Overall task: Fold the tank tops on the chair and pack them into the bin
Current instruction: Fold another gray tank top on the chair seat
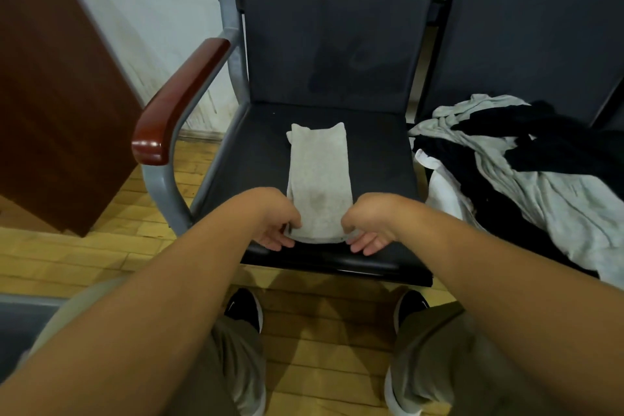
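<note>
A light grey tank top [318, 179], folded lengthwise into a narrow strip, lies on the dark seat of the chair [256, 159], straps pointing to the backrest. My left hand [275, 223] pinches its near left corner. My right hand [368, 226] pinches the near right corner. Both hands sit at the seat's front edge, thumbs on top of the fabric, fingers curled under the hem. A heap of unfolded grey, black and white tank tops [520, 172] lies on the neighbouring seat to the right. No bin is in view.
A red-brown wooden armrest [179, 98] on a grey metal frame flanks the chair's left side. A dark brown cabinet panel [57, 94] stands at the left. Wooden floor [101, 246] and my shoes [244, 307] lie below the seat.
</note>
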Demonstrator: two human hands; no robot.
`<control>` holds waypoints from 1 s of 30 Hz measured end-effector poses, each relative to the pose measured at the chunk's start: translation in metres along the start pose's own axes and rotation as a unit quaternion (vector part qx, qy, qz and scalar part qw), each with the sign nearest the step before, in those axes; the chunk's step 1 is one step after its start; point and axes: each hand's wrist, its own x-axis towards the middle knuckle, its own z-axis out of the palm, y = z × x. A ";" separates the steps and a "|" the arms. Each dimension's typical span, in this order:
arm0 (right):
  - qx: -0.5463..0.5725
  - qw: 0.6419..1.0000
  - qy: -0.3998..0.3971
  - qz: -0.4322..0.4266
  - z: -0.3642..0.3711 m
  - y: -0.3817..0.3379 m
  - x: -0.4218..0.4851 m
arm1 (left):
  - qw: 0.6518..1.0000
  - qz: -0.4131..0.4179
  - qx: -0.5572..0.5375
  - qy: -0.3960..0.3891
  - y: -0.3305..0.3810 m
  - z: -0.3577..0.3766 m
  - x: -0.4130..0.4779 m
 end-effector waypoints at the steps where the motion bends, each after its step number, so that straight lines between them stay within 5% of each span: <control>1: 0.009 0.999 -0.032 0.001 -0.003 0.003 -0.007 | 0.999 -0.017 -0.009 -0.043 0.000 -0.001 -0.009; 8: -0.014 0.994 -0.092 -0.056 -0.041 0.001 -0.047 | 0.990 0.008 0.007 -0.137 0.008 -0.028 -0.048; 14: 0.116 0.976 -0.080 -0.169 -0.072 -0.015 -0.037 | 0.974 0.071 -0.150 -0.155 0.027 -0.051 -0.045; 18: 0.222 0.951 -0.103 -0.188 -0.084 -0.027 -0.015 | 0.930 0.132 -0.301 -0.167 0.037 -0.059 -0.030; 23: 0.176 0.962 0.011 -0.209 -0.088 -0.044 0.016 | 0.967 0.159 -0.197 0.009 0.046 -0.060 0.013; 30: 0.084 0.964 0.142 -0.208 -0.083 -0.070 0.057 | 0.968 0.106 -0.166 0.155 0.057 -0.061 0.067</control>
